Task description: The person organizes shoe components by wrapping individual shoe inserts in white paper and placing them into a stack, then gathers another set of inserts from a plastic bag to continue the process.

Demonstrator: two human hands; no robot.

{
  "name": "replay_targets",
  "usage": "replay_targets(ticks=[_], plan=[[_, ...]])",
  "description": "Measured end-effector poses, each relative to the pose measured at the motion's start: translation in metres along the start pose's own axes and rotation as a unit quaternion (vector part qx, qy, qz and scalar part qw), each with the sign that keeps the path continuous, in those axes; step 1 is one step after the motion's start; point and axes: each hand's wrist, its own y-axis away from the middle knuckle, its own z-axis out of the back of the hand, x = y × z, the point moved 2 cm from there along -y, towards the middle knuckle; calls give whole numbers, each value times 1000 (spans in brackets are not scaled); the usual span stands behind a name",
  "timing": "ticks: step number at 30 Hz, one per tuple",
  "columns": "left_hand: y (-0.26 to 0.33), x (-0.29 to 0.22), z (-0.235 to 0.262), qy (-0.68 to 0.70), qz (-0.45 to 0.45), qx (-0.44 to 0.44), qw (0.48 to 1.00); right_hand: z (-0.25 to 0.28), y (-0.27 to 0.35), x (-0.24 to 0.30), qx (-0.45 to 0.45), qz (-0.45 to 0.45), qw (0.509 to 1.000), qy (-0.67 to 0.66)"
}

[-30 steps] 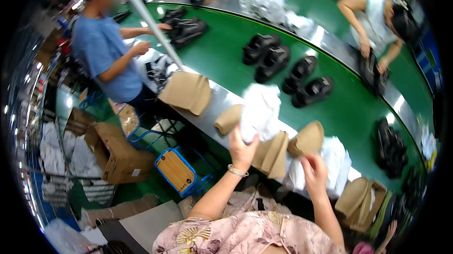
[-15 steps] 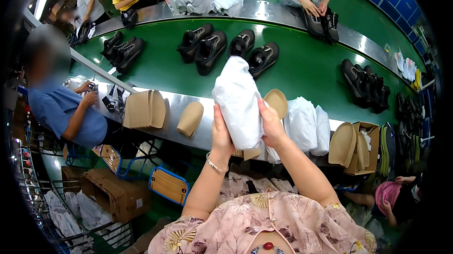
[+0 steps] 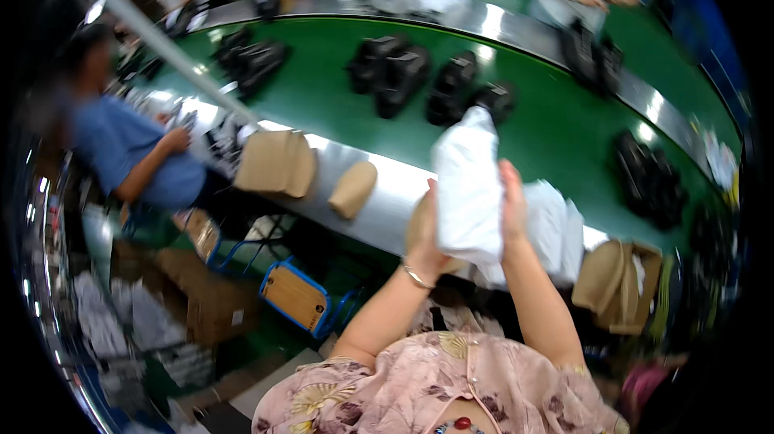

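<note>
1. left hand (image 3: 427, 250): palm and fingers laid along the near left flank of the white wrapped bundle (image 3: 469, 192), with some of the fingers hidden behind it. a pale bracelet (image 3: 418, 276) rings the wrist.
2. right hand (image 3: 513, 212): set against the opposite flank, fingers lying roughly straight and pointing away from the wearer. i read the two as pressing the bundle between them; how hard, i cannot tell.
3. bundle position: in both hands, in front of the wearer's chest, across the near metal strip (image 3: 385, 224) as i see it. i cannot tell its height above it.
4. edges and room: past the strip, green surface (image 3: 556, 132) runs out to the far metal strip (image 3: 516, 35). tightest on my right, where white bundles (image 3: 544, 220) stand just beside the right hand. on the left, a brown form (image 3: 414, 228) shows partly behind the left hand; a single brown form (image 3: 352, 190) lies farther off, then a brown stack (image 3: 276, 164).
5. bundle heading: narrower end points away from the wearer, broad end toward the chest; long axis runs nearly straight outward.
6. beyond the narrow end: dark shoes (image 3: 451, 86), the nearest partly covered by the tip from my angle.
</note>
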Motion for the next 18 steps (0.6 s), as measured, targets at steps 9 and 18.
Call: replay_targets(ticks=[9, 18], plan=[[16, -33, -56, 8, -52, -72, 996, -26, 39, 11, 77, -10, 989, 125], [21, -47, -32, 6, -148, -173, 974, -23, 37, 42, -35, 104, 923, 369]])
